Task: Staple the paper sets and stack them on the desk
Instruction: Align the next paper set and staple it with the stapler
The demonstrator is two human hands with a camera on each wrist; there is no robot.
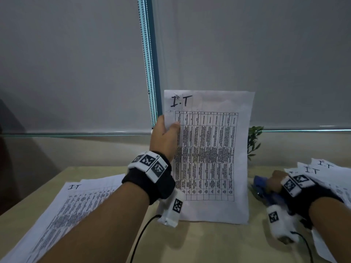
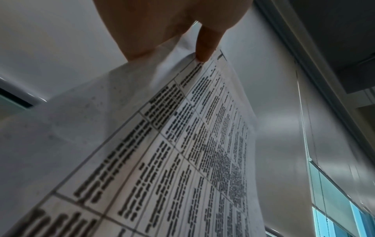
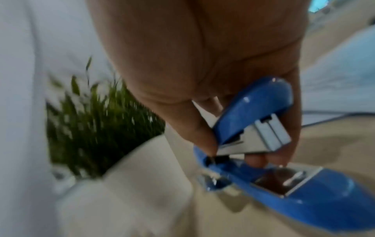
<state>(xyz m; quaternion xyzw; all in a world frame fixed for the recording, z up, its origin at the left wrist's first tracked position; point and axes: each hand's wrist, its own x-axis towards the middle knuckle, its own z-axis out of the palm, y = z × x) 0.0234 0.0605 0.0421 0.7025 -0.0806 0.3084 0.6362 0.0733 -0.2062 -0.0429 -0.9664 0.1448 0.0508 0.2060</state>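
Observation:
My left hand pinches the left edge of a paper set marked "I.T", holding it upright with its bottom edge on the desk. The left wrist view shows my thumb pressed on the printed table of that paper set. My right hand grips a blue stapler low over the desk, right of the upright set. In the right wrist view the stapler has its top arm lifted off its base.
A pile of paper sets lies flat on the desk at the left. More loose sets lie fanned at the right. A small green plant in a white pot stands behind the stapler. Roller blinds hang behind.

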